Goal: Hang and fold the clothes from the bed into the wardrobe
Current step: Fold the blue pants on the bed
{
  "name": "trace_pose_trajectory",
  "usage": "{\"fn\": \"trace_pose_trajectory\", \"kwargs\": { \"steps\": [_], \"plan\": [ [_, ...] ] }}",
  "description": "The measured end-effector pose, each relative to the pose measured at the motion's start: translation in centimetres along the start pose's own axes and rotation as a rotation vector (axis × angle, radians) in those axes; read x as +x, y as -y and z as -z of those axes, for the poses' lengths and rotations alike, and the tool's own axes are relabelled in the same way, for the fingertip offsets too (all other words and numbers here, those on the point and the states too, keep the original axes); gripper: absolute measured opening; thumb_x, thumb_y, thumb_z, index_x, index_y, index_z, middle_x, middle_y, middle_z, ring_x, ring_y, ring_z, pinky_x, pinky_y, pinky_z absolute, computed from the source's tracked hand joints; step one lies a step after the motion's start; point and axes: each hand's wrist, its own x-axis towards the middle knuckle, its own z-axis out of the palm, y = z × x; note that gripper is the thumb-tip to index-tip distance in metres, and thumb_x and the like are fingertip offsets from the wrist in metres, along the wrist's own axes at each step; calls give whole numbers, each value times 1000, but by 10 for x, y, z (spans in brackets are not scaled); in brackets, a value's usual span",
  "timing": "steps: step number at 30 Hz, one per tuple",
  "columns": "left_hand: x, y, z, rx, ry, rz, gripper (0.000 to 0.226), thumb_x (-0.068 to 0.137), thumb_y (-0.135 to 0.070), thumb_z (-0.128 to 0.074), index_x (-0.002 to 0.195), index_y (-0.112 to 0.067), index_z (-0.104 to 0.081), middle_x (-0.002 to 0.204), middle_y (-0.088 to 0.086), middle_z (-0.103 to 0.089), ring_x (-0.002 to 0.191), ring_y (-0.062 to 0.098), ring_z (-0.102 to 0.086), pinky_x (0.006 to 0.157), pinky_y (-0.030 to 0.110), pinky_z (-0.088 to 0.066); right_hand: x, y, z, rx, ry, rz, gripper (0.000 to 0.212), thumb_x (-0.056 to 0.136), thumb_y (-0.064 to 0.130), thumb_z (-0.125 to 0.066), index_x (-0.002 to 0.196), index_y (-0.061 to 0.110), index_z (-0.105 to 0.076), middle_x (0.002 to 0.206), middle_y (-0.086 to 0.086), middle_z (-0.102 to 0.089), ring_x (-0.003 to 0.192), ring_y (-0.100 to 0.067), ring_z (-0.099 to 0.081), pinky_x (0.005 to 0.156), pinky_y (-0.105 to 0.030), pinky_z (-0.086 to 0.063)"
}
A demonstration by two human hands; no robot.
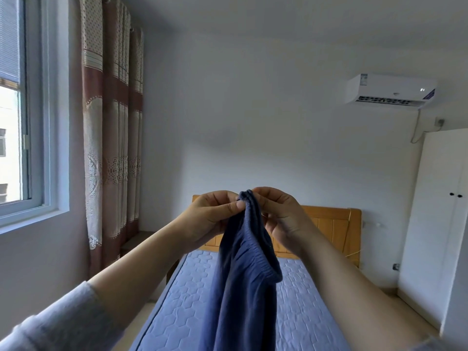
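- The dark blue garment (243,287) hangs in the air above the bed (304,300), held up by its gathered waistband (255,252). The left hand (215,214) pinches the bunched top edge between thumb and fingers (235,205), and the right hand (281,216) pinches the same edge just beside it.
- Both pinches sit close together on one small bunch of elastic, so the cloth hangs as a narrow twist. A fold started now would likely come out crooked, with layers trapped inside.
- The hold is shallow, at the very rim. If one hand slides along the waistband to spread it, the other carries the weight alone, and the garment could slip and drop in a heap onto the bed.
- The lower end runs out of view at the near edge, so I cannot tell whether it drags on the bed. If it does, it may catch and pull askew.
- The wardrobe (435,224) stands closed at the far right. With both hands busy, opening it would mean letting go on one side.
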Motion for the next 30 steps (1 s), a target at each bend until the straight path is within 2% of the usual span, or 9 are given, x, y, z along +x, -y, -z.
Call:
{"fn": "trace_pose_trajectory", "kwargs": {
  "steps": [2,6,10,13,16,19,23,27,30],
  "plan": [
    [0,-2,-2,5,-21,-19,18,70,-18,-76,83,-10,-67,84,9,-66,76,20,-65,71,27,-56,0,1,-1,-19,-17,-3,29,64,27,-79,87,8,-74,94,-14,-67,84,-21,-57,75,-28,-42],
    [0,-4,-3,44,-40,-57,22,74,-11,-75,94,-9,-65,90,11,-67,81,21,-65,74,27,-57,-3,3,-1,1,-25,-4,21,72,18,-74,88,4,-74,87,-12,-72,72,-16,-67,62,-22,-54],
    [1,-1,-3,166,-108,-70,21,69,-18,-74,85,-8,-65,84,7,-67,81,19,-63,79,26,-55,-5,7,-2,-49,-73,25,13,66,20,-77,77,14,-75,81,-9,-73,69,-16,-69,59,-21,-54],
    [3,4,-2,166,-147,-100,16,71,-17,-72,82,-8,-64,85,8,-66,80,18,-63,80,26,-55,-6,6,-1,-130,-110,59,21,63,26,-79,80,15,-74,83,-9,-73,75,-16,-69,62,-22,-54],
    [4,4,2,140,-164,-136,12,72,-16,-71,79,-10,-64,81,7,-65,75,15,-62,75,22,-55,-8,6,5,-186,-130,89,7,80,16,-73,87,15,-72,81,-5,-73,77,-15,-69,66,-21,-54],
    [3,1,10,142,-193,-143,10,72,-18,-71,77,-12,-65,78,4,-63,72,14,-59,72,22,-53,-17,9,16,-332,-158,150,9,88,13,-67,92,18,-73,88,-3,-75,84,-15,-70,72,-22,-55],
    [2,3,17,151,-229,-132,7,74,-18,-70,76,-14,-65,77,4,-62,70,15,-58,68,23,-51,-33,6,22,-547,-48,207,13,89,11,-67,95,19,-74,91,-1,-75,85,-11,-69,76,-19,-54],
    [3,5,20,126,-218,-112,10,74,-20,-71,78,-14,-65,80,7,-63,73,18,-58,68,27,-50,-39,-6,17,-668,38,136,17,90,13,-67,105,19,-73,101,-2,-74,95,-27,-69,86,-44,-58],
    [4,6,21,138,-213,-114,8,75,-21,-70,78,-15,-65,83,9,-62,75,21,-58,72,30,-47,-41,-11,14,-695,85,88,15,90,23,-69,104,23,-73,99,-2,-73,94,-34,-67,87,-50,-55]
  ]
}}
